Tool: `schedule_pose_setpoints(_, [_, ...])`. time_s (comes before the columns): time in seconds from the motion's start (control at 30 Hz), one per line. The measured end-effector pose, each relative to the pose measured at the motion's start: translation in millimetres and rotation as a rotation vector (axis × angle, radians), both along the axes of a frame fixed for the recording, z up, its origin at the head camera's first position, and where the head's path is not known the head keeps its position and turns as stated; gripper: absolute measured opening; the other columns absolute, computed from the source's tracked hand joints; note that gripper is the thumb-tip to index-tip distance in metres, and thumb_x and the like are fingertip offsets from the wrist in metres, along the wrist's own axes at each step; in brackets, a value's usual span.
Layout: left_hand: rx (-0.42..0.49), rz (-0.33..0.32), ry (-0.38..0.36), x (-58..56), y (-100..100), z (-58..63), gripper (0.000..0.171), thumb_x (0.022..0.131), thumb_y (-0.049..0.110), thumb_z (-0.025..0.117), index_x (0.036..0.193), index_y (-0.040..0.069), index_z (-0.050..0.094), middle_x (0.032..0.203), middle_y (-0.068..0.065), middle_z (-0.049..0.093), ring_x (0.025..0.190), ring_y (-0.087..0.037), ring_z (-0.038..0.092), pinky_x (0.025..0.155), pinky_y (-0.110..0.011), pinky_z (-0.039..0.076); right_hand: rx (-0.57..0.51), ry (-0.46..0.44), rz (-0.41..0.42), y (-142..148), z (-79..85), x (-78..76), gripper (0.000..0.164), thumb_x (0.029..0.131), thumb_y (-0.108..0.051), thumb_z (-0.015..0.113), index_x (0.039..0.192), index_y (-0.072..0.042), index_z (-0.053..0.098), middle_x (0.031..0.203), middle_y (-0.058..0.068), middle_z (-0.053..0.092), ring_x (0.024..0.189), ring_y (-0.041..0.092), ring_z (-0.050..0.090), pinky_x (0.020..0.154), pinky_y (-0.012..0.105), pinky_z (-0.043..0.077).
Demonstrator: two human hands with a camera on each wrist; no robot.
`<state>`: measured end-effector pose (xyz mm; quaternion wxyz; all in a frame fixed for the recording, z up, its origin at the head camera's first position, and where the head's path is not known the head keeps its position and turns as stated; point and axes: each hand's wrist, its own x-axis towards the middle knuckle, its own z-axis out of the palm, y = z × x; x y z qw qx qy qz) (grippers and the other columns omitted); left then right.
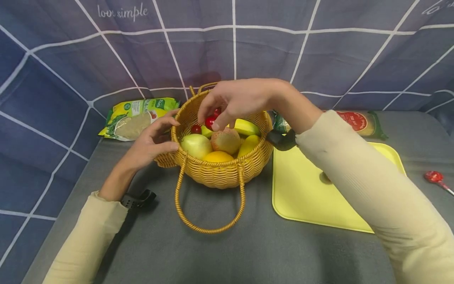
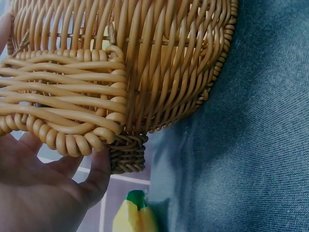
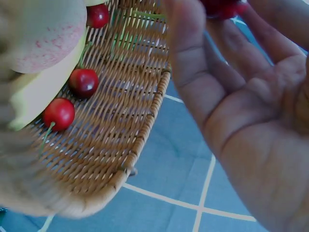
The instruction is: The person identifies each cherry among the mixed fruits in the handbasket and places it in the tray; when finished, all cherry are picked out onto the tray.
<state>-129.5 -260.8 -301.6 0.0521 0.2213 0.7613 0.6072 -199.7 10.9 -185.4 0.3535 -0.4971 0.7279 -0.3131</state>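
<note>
A yellow-brown wicker basket (image 1: 213, 173) holds a pale green fruit (image 1: 196, 146), a peach (image 1: 226, 141), an orange fruit (image 1: 218, 157), yellow fruit (image 1: 249, 146) and cherries (image 3: 59, 114). At the basket's left side, my left hand (image 1: 150, 142) grips it, with thumb and fingers spread at the rim. The left wrist view shows fingers behind a protruding wicker part (image 2: 63, 96). Over the basket's opening, my right hand (image 1: 234, 103) pinches a red cherry (image 3: 223, 7), only partly visible in the right wrist view.
A yellow-green food bag (image 1: 136, 118) lies behind my left hand. To the right is a yellow tray (image 1: 301, 189), partly covered by my right arm, with a small round thing (image 1: 324, 178) on it. A red-labelled package (image 1: 358, 121) and a red lollipop (image 1: 433, 176) lie farther right.
</note>
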Motion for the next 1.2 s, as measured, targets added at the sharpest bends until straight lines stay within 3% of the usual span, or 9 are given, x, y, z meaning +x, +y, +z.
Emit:
schedule_pose_setpoints(0.1, [-0.004, 0.008, -0.002, 0.4, 0, -0.2, 0.041, 0.081, -0.006, 0.061, 0.118, 0.002, 0.046, 0.148, -0.003, 0.023, 0.130, -0.031, 0.028, 0.098, -0.048, 0.027, -0.092, 0.043, 0.021, 14, -0.3, 10.1, 0.023, 0.088, -0.009, 0.059, 0.111, -0.012, 0.061, 0.096, 0.003, 0.061, 0.069, 0.017, 0.051, 0.061, 0.032, 0.043])
schedule_pose_setpoints(0.2, [-0.017, 0.016, -0.001, 0.4, 1, 0.1, 0.041, 0.081, -0.005, 0.062, 0.118, 0.003, 0.047, 0.148, -0.002, 0.023, 0.129, -0.030, 0.029, 0.098, -0.044, 0.029, -0.140, 0.120, -0.005, 30, -0.7, 26.1, 0.024, 0.088, -0.013, 0.060, 0.112, -0.016, 0.061, 0.098, -0.003, 0.061, 0.071, 0.013, 0.055, 0.061, 0.031, 0.044])
schedule_pose_setpoints(0.3, [-0.032, 0.020, 0.004, 0.3, 2, 0.9, 0.040, 0.081, -0.005, 0.062, 0.118, 0.004, 0.047, 0.148, -0.002, 0.023, 0.129, -0.030, 0.030, 0.098, -0.043, 0.030, -0.151, 0.204, -0.086, 49, -1.3, 42.0, 0.025, 0.088, -0.017, 0.060, 0.113, -0.021, 0.060, 0.098, -0.008, 0.060, 0.079, 0.009, 0.058, 0.065, 0.030, 0.047])
schedule_pose_setpoints(0.67, [-0.003, 0.016, -0.004, 0.7, 0, -0.4, 0.040, 0.081, -0.007, 0.062, 0.117, 0.002, 0.047, 0.148, -0.003, 0.023, 0.129, -0.031, 0.030, 0.099, -0.042, 0.030, -0.195, 0.269, -0.400, 133, -23.1, 78.4, 0.033, 0.083, -0.015, 0.068, 0.113, -0.026, 0.060, 0.098, -0.011, 0.062, 0.083, 0.009, 0.057, 0.069, 0.025, 0.045])
schedule_pose_setpoints(0.83, [-0.001, 0.010, -0.012, 0.6, 0, 0.3, 0.040, 0.080, -0.006, 0.063, 0.116, 0.004, 0.048, 0.148, -0.003, 0.022, 0.129, -0.030, 0.029, 0.100, -0.048, 0.026, -0.148, 0.333, -0.510, 172, -50.8, 86.8, 0.037, 0.081, -0.010, 0.069, 0.112, -0.027, 0.060, 0.102, -0.012, 0.061, 0.088, 0.009, 0.056, 0.072, 0.019, 0.042])
schedule_pose_setpoints(1.03, [0.017, -0.004, -0.001, -0.2, 1, 0.4, 0.039, 0.081, -0.004, 0.063, 0.116, 0.010, 0.050, 0.148, -0.004, 0.022, 0.131, -0.028, 0.027, 0.100, -0.049, 0.026, -0.026, 0.488, -0.635, 220, -93.0, 88.9, 0.038, 0.078, -0.011, 0.072, 0.109, -0.029, 0.059, 0.097, -0.016, 0.061, 0.084, 0.003, 0.057, 0.072, 0.013, 0.040])
schedule_pose_setpoints(1.2, [0.051, -0.025, 0.001, 0.8, 1, -0.2, 0.039, 0.082, -0.002, 0.063, 0.117, 0.010, 0.050, 0.148, -0.006, 0.022, 0.133, -0.027, 0.024, 0.100, -0.045, 0.027, 0.041, 0.514, -0.677, 256, -127.8, 85.7, 0.035, 0.078, -0.006, 0.072, 0.109, -0.020, 0.062, 0.098, -0.010, 0.063, 0.081, 0.001, 0.059, 0.068, 0.012, 0.042])
